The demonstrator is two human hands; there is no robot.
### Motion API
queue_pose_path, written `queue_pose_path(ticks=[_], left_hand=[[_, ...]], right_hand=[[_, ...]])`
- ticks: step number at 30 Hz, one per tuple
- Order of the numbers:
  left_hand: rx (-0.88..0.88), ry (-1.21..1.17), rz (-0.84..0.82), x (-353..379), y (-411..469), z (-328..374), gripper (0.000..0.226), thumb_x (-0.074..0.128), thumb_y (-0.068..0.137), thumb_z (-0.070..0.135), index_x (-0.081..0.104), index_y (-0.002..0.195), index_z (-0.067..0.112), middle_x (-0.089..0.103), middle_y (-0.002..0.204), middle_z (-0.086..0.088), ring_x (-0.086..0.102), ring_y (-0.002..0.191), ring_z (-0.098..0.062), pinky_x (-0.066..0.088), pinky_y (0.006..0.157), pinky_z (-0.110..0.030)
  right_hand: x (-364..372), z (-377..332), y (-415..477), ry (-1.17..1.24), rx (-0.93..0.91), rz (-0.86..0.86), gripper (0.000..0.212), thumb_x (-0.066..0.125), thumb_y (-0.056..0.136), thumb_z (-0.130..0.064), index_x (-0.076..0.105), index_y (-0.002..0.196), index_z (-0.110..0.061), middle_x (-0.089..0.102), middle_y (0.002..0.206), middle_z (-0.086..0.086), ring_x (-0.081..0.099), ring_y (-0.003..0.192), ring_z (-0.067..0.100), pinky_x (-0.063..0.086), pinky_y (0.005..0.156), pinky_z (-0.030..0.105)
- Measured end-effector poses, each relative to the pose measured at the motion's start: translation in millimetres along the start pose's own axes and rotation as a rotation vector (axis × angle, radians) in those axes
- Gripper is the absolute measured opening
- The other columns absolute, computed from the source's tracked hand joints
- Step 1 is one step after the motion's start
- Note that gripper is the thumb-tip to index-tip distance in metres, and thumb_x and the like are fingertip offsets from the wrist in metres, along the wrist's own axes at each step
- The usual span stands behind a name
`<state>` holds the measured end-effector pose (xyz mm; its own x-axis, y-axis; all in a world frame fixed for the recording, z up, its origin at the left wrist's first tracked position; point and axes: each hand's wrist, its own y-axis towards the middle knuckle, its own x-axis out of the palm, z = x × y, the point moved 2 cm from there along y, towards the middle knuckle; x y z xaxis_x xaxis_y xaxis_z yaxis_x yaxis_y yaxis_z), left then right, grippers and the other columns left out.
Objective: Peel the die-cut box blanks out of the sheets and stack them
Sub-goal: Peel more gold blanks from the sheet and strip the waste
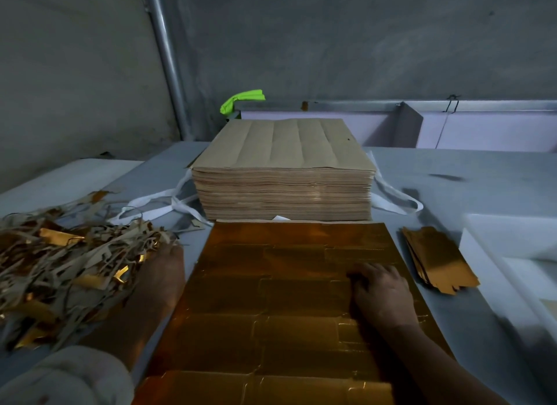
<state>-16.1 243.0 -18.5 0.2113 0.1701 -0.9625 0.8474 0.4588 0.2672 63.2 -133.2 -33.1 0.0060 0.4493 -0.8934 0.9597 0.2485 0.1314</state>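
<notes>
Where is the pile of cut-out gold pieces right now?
In the head view the pile lies on the right, between the gold sheet and the white blocks, near the right hand.

Pole (168,60): metal tube is leaning up the grey wall (331,36).
Green cloth (241,100): is resting on the metal rail's (361,105) left end.
Wire hook (452,103): is hanging from that rail.
White strap (150,201): is trailing loose across the grey table (452,169).
White blocks (512,235): are sitting at the table's right edge.

No legible txt — no labels, nos. anywhere.
</notes>
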Motion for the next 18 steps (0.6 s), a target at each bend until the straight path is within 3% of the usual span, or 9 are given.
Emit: queue_pose_path(ticks=[4, 7, 11, 15, 18], left_hand=[[0.064, 0.018, 0.019, -6.1, -4.5, 5.6, 0.041, 0.054, 0.089, 0.012, 0.051, 0.129, 0.017, 0.050, 0.132, -0.007, 0.050, 0.117, -0.022, 0.044, 0.094, -0.032], [0.134, 0.029, 0.076, -19.0, -4.1, 12.5, 0.032, 0.063, 0.083, 0.013, 0.061, 0.114, 0.019, 0.054, 0.117, -0.003, 0.048, 0.106, -0.017, 0.041, 0.088, -0.029], [0.170, 0.057, 0.062, -36.7, 0.6, 25.5, 0.021, 0.059, 0.083, 0.018, 0.063, 0.103, 0.025, 0.053, 0.105, 0.004, 0.046, 0.097, -0.011, 0.039, 0.085, -0.027], [0.230, 0.001, 0.065, -40.0, -7.9, 61.0, 0.024, 0.053, 0.085, 0.025, 0.061, 0.105, 0.035, 0.052, 0.113, 0.012, 0.043, 0.108, -0.009, 0.034, 0.097, -0.032], [0.307, -0.107, 0.028, -32.5, -22.9, 109.3, 0.035, 0.049, 0.089, 0.029, 0.057, 0.122, 0.038, 0.046, 0.133, 0.013, 0.038, 0.123, -0.010, 0.030, 0.106, -0.035]], right_hand=[[1.1, 0.4, 0.3, -0.003, 0.007, 0.009, 0.029, 0.045, 0.101, -0.033, 0.055, 0.127, -0.038, 0.055, 0.134, -0.011, 0.042, 0.127, 0.012, 0.032, 0.108, 0.034], [1.6, 0.6, 1.5, -0.003, 0.013, 0.011, 0.030, 0.045, 0.100, -0.033, 0.054, 0.128, -0.038, 0.054, 0.135, -0.012, 0.041, 0.128, 0.012, 0.033, 0.110, 0.034], [2.8, -0.2, 2.0, 0.000, 0.011, 0.011, 0.028, 0.044, 0.100, -0.034, 0.055, 0.125, -0.040, 0.055, 0.132, -0.012, 0.042, 0.127, 0.011, 0.034, 0.109, 0.034], [3.6, 0.3, 2.1, -0.001, 0.011, 0.028, 0.026, 0.044, 0.099, -0.033, 0.057, 0.121, -0.040, 0.058, 0.126, -0.013, 0.044, 0.121, 0.009, 0.034, 0.105, 0.032], [3.9, -0.2, 0.8, 0.017, -0.004, 0.054, 0.025, 0.044, 0.099, -0.034, 0.059, 0.118, -0.040, 0.059, 0.121, -0.014, 0.045, 0.116, 0.008, 0.034, 0.102, 0.030]])
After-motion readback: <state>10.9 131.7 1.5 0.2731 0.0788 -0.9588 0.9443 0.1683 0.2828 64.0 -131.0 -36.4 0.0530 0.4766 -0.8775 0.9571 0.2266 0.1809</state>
